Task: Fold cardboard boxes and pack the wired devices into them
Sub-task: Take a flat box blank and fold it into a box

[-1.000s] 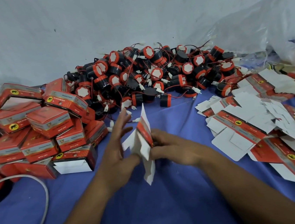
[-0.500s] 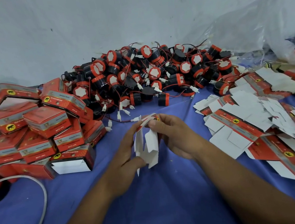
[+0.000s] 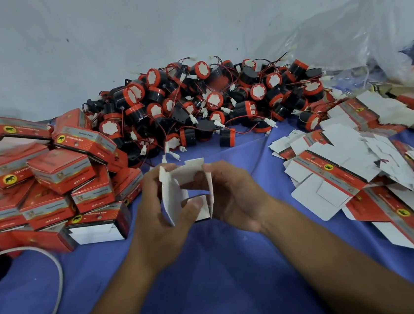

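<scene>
Right now a half-opened cardboard box (image 3: 173,199) is sitting between both hands, just above the blue cloth (image 3: 214,272). L hand (image 3: 155,214) is gripping its left wall w/ fingers curled, and R hand (image 3: 231,195) is pinching the right wall. Wired devices (image 3: 207,105) are lying piled behind, w/ folded boxes (image 3: 48,175) at left and flat blanks (image 3: 356,165) at right.

Single head view, close above hands (image 3: 193,205), facing forward-down toward wall (image 3: 185,17).
</scene>
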